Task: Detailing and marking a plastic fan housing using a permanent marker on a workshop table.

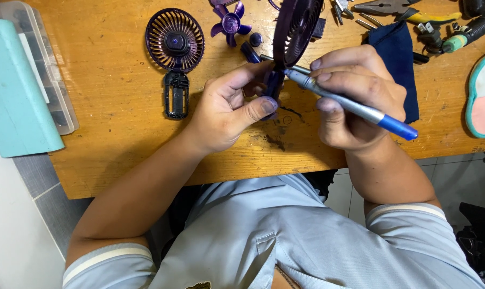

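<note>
My left hand [226, 109] is closed on the handle of a purple fan half [293, 29], holding it up over the tabletop [119, 134]. My right hand [355, 99] grips a blue screwdriver [349, 106], its tip touching the handle. Left of the fan half lies another fan half [175, 40]. Between them sits a small fan blade [230, 23].

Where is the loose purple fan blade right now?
In the head view, the fan blade lies on the wooden table near the top edge, between the flat grille half and the held grille.
</note>
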